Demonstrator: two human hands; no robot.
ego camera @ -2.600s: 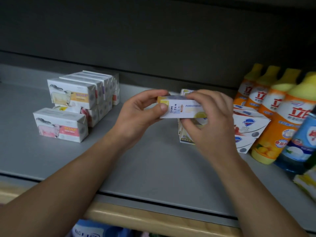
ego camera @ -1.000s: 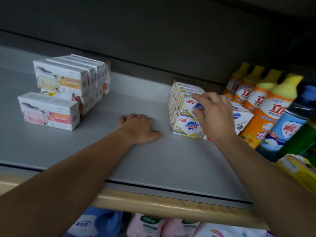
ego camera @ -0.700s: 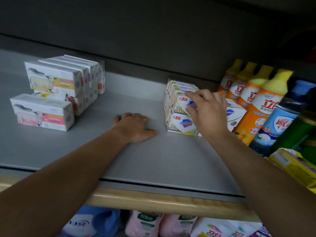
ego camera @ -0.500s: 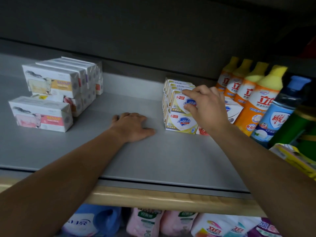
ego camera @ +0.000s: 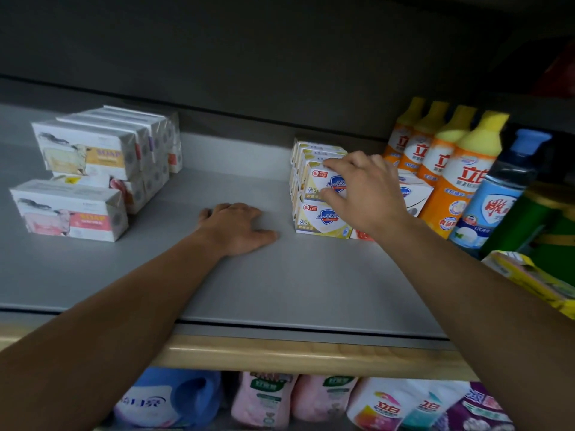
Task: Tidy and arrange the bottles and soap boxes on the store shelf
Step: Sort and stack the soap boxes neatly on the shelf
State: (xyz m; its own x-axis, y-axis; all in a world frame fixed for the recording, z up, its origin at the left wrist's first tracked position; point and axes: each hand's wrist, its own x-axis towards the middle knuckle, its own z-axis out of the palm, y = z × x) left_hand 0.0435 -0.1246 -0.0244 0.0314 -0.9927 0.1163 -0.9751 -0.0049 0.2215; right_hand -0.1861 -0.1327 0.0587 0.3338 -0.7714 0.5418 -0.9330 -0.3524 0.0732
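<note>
Your right hand (ego camera: 365, 189) pinches the top front Safeguard soap box (ego camera: 323, 181), thumb on its lower front face, fingers curled over the top edge. That box sits on the yellow-white stack (ego camera: 320, 219), just left of the orange bottles (ego camera: 448, 169). Left hand (ego camera: 236, 227) lies flat on the shelf (ego camera: 280, 281) left of the stack, fingers relaxed, holding nothing. Box looks like light, stiff card, likely glossy, so it may slide on its neighbour. Grip across the top and bottom edges, not the end flaps; light squeeze so the card doesn't dent.
</note>
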